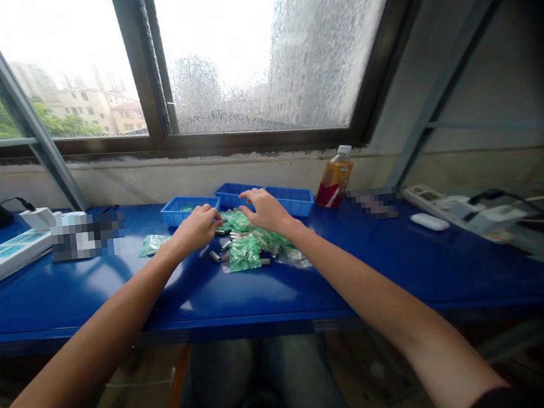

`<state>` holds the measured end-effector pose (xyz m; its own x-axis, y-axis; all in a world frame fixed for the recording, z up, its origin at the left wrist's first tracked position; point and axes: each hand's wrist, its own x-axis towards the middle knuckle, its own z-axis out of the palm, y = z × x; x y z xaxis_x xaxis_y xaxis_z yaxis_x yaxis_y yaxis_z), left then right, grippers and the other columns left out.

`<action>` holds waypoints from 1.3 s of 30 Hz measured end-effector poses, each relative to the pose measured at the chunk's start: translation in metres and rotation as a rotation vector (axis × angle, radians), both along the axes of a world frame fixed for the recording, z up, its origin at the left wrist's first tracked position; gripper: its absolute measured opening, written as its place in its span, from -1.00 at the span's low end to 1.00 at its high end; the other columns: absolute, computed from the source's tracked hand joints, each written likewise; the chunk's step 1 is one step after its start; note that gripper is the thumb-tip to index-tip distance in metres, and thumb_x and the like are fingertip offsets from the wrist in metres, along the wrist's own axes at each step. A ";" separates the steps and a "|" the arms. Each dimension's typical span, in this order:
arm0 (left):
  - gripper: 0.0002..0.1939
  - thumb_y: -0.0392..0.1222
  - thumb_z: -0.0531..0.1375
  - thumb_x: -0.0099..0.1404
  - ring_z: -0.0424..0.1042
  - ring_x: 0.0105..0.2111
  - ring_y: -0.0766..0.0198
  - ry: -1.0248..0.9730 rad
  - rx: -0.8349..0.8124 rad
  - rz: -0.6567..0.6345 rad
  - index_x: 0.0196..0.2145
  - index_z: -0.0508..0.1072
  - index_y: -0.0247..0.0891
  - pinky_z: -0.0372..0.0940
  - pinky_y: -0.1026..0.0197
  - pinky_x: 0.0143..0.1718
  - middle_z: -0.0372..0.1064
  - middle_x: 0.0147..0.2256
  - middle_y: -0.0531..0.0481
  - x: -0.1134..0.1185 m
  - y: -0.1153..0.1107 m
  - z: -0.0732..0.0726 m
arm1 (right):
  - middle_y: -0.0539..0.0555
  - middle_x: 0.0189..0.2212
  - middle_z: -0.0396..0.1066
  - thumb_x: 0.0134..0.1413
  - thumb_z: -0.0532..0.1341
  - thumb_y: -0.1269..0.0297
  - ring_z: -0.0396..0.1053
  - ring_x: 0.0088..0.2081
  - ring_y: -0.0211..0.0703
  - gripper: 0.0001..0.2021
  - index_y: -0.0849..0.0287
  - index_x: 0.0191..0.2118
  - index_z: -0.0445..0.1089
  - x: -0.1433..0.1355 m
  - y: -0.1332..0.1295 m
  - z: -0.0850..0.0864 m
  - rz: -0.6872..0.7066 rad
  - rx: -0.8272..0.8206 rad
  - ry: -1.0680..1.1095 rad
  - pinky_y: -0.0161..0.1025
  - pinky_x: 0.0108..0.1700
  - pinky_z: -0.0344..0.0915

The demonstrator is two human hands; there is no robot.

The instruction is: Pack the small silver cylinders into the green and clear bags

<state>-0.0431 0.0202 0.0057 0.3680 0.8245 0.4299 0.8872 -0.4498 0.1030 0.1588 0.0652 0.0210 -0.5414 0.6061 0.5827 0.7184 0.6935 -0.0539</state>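
My left hand [200, 227] is at the left edge of a pile of clear bags with green contents [244, 253], just in front of the left blue bin [170, 216]. Its fingers are curled together, and anything between them is too small to make out. Above the far side of the pile is my right hand [267, 212], thumb and fingers apart and nothing visible in it. Small silvery cylinders [215, 256] lie among and beside the bags. A separate green bag [153, 244] rests left of the pile, partly behind my left forearm.
Two more blue bins stand behind the pile, a back one [232, 188] and a right one [304, 208]. Beside them is a drink bottle [334, 179]. Power strips lie at left [11, 248] and right [465, 211], with a white case [429, 221] near the right one.
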 end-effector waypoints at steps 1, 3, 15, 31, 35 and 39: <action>-0.79 -0.19 0.00 0.24 0.28 -0.15 0.10 -0.016 0.060 0.014 -0.28 0.39 -0.29 0.16 0.08 -0.06 0.31 -0.22 -0.17 -0.002 0.002 0.001 | 0.21 -0.14 0.34 0.11 0.07 0.24 0.24 -0.11 -0.06 -0.64 0.29 -0.01 0.28 0.000 0.011 0.001 -0.066 0.022 0.002 -0.18 -0.08 0.17; -0.78 -0.16 0.01 0.25 0.24 -0.09 0.09 -0.025 0.114 0.034 -0.26 0.39 -0.29 0.12 0.06 -0.01 0.28 -0.15 -0.18 -0.007 0.005 0.001 | 0.26 -0.05 0.28 0.09 0.09 0.14 0.20 -0.04 0.05 -0.53 0.27 0.09 0.20 0.000 0.034 0.002 -0.202 0.014 -0.040 -0.10 -0.07 0.18; -0.76 -0.13 0.00 0.24 0.26 -0.06 0.03 -0.050 -0.066 0.198 -0.23 0.39 -0.21 0.08 -0.04 -0.04 0.34 -0.13 -0.11 -0.024 0.020 -0.001 | 0.20 -0.14 0.35 0.17 0.03 0.26 0.31 -0.12 -0.09 -0.74 0.24 -0.21 0.42 0.041 0.035 -0.006 -0.109 -0.085 -0.347 -0.26 -0.08 0.17; -0.81 -0.14 0.02 0.23 0.31 -0.16 0.15 -0.075 -0.086 -0.011 -0.29 0.38 -0.24 0.18 0.05 -0.11 0.32 -0.21 -0.10 -0.025 0.013 0.001 | 0.19 0.13 0.17 0.13 0.00 0.38 0.25 0.07 -0.03 -0.69 0.25 -0.08 0.40 0.062 0.015 -0.010 -0.049 -0.123 -0.294 -0.21 0.07 0.18; -0.83 -0.17 0.04 0.21 0.28 -0.12 0.13 -0.133 0.030 -0.017 -0.32 0.39 -0.25 0.17 0.03 -0.06 0.31 -0.20 -0.11 -0.022 0.012 0.003 | 0.25 0.09 0.22 0.08 0.09 0.34 0.21 0.08 0.02 -0.67 0.28 -0.04 0.36 0.060 0.014 -0.012 -0.036 -0.079 -0.189 -0.14 0.09 0.15; -0.81 -0.13 0.08 0.22 0.33 -0.21 0.17 -0.205 0.160 -0.066 -0.34 0.39 -0.30 0.20 0.09 -0.11 0.35 -0.29 -0.12 -0.011 -0.001 0.015 | 0.23 -0.05 0.34 0.04 0.16 0.25 0.19 0.07 0.07 -0.60 0.27 0.01 0.28 0.046 -0.007 0.002 0.055 0.060 -0.001 -0.02 0.05 0.14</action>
